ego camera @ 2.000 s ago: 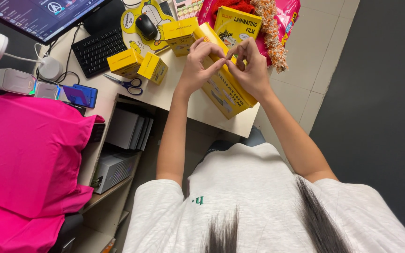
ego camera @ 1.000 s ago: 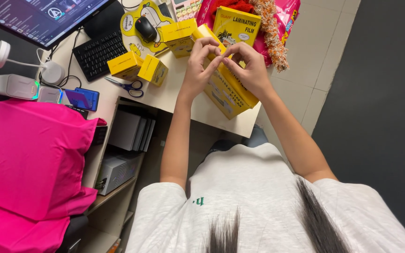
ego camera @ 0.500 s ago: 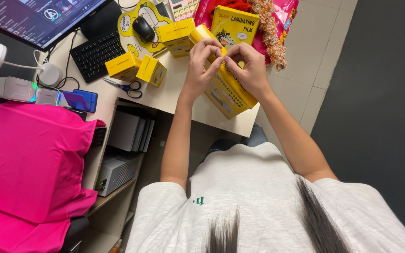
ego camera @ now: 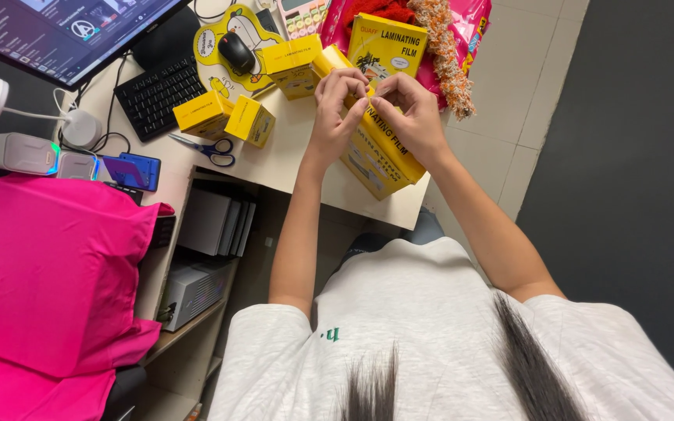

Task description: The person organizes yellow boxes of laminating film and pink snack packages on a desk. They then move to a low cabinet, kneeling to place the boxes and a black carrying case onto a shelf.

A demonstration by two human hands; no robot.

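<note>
A long flat yellow box (ego camera: 374,152) lies on the cream desk (ego camera: 298,160) near its front edge. My left hand (ego camera: 335,105) and my right hand (ego camera: 409,113) rest over the top of this box, fingertips pinched together at its upper edge. What the fingers pinch is too small to make out. A second yellow box (ego camera: 388,43) of the same kind stands just behind the hands.
Small yellow boxes (ego camera: 224,117) and another (ego camera: 294,66) sit left of the hands, with blue-handled scissors (ego camera: 204,148), a black keyboard (ego camera: 157,93), a mouse (ego camera: 237,51) and a monitor (ego camera: 56,31). Pink packaging (ego camera: 473,27) lies at the back. A pink cloth (ego camera: 48,273) covers something at left. Shelves (ego camera: 204,257) sit below.
Both hands stay over the flat yellow box, the fingertips shifting slightly against each other. The view has drifted a little; nothing else on the desk has moved.
</note>
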